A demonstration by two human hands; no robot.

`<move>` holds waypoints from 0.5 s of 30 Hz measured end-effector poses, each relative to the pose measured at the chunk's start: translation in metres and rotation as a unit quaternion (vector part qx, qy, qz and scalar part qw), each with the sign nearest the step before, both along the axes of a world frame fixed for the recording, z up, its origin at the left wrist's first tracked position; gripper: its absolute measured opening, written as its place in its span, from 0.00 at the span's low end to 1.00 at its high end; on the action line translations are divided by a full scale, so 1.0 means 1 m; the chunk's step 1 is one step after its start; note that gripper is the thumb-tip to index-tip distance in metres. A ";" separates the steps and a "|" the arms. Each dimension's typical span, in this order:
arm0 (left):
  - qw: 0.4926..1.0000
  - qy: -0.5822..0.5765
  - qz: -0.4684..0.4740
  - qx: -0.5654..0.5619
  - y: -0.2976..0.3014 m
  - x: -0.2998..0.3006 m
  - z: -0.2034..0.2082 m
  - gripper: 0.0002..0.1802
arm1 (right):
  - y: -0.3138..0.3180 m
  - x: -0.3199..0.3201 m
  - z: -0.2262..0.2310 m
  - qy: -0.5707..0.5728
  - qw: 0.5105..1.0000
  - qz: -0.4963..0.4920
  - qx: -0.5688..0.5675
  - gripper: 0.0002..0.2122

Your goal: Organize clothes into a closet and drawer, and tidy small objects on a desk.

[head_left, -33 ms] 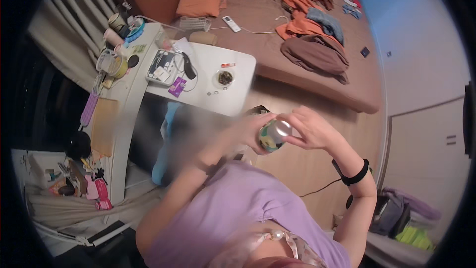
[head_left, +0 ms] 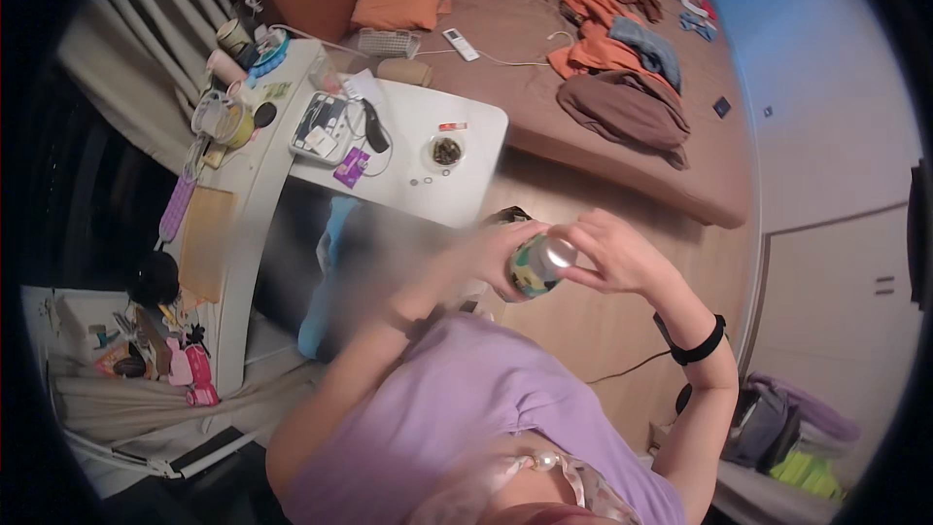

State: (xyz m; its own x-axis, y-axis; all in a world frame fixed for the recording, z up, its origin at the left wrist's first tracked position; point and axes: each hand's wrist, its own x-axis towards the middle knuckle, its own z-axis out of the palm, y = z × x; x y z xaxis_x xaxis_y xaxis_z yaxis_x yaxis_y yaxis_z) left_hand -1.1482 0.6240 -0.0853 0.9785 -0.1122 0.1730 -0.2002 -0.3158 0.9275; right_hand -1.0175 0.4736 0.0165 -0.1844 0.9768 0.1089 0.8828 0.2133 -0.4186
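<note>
Now left hand point(head_left: 496, 258) wraps can point(head_left: 529, 275); right hand point(head_left: 607, 255) pinches top point(head_left: 558, 254).

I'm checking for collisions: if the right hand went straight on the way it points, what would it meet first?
Most likely the green-patterned can, near its silver top; depth is unclear, so the right hand may be touching it now.

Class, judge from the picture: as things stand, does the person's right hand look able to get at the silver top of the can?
Yes, most likely: the right hand is already beside the silver top, and the left hand holds the can around its side, leaving that top largely uncovered.
</note>
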 end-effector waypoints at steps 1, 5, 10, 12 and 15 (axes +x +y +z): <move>1.000 -0.013 -0.006 0.017 0.009 0.005 -0.004 0.43 | 0.009 0.005 -0.002 0.005 1.000 0.010 -0.004 0.18; 0.997 0.001 0.057 0.055 0.033 0.019 -0.032 0.41 | 0.037 0.019 -0.028 0.034 0.998 -0.047 -0.037 0.17; 0.976 0.014 0.192 0.103 0.053 0.025 -0.083 0.43 | 0.066 0.013 -0.087 0.047 0.988 -0.141 -0.032 0.19; 0.969 0.039 0.231 0.083 0.059 0.025 -0.106 0.43 | 0.083 0.008 -0.111 0.069 0.983 -0.163 -0.039 0.21; 0.955 0.079 0.281 0.059 0.074 0.022 -0.142 0.45 | 0.093 0.009 -0.135 0.101 0.972 -0.205 -0.061 0.28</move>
